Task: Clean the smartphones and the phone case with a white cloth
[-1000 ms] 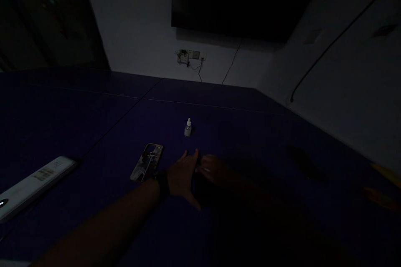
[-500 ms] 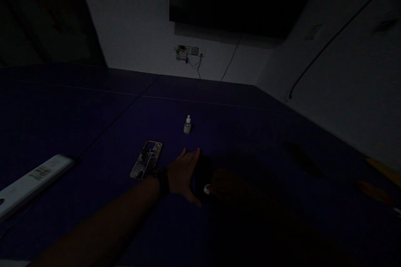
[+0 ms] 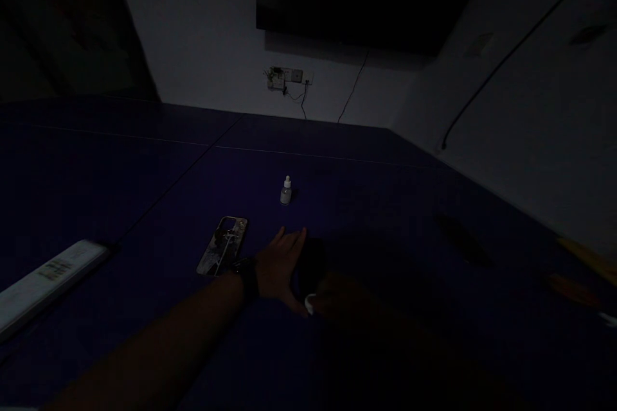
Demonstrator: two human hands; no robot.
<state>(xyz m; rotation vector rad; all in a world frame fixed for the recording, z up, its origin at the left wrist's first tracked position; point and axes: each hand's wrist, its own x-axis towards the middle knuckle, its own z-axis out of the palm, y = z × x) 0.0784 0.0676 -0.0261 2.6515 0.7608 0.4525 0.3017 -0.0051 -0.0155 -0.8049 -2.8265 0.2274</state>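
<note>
My left hand (image 3: pixel 279 266), with a dark watch on its wrist, reaches low over the blue tabletop. Its fingers are stretched out and the thumb is spread apart. Beside it, a very dark patch (image 3: pixel 312 260) lies between both hands; I cannot tell if it is a flat black object or shadow. My right hand (image 3: pixel 340 295) is mostly lost in darkness. Its closed fingers pinch a small white wad (image 3: pixel 310 304) near my left thumb tip. Left of my left wrist lies a patterned phone case (image 3: pixel 222 247). Beyond the fingers, a small dropper bottle (image 3: pixel 286 192) stands upright.
A long white box (image 3: pixel 53 279) lies at the left. Toward the right are a dark flat thing (image 3: pixel 463 241), an orange item (image 3: pixel 573 289) and a yellow strip (image 3: pixel 585 260). Sockets with cables (image 3: pixel 289 76) and a large black screen (image 3: pixel 371 0) are on the far wall.
My right hand has shifted left and slightly nearer with the white wad, which now meets the left thumb tip in view. My left hand keeps its pose; the view has moved slightly.
</note>
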